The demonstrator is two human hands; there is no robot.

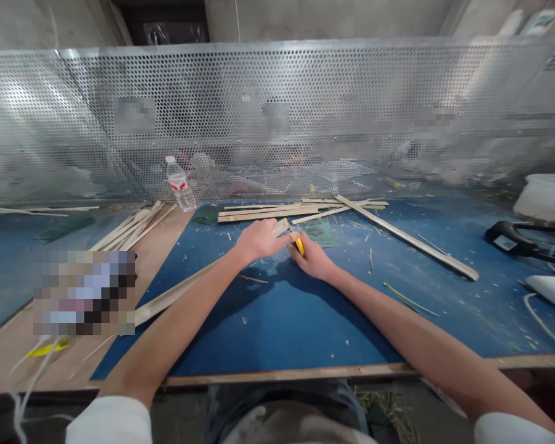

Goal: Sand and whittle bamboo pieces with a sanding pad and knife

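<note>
Two hands work close together over the blue work mat (277,327), the left hand (259,240) clamped on a long bamboo strip (176,296), the right hand (312,258) gripping what looks like a yellow utility knife (300,246) against its end, probably to keep the strip steady.

Bamboo strips (268,213) lie across the far edge of my mat (277,327), with one long strip (407,237) slanting toward its right edge. More strips (129,228) lie on the bench (9,364) left of the mat. Behind them, a water bottle (181,185) stands before the perforated metal screen (277,111). A plastic tub (546,197) sits at the far right, a tool (513,240) just in front of it.
</note>
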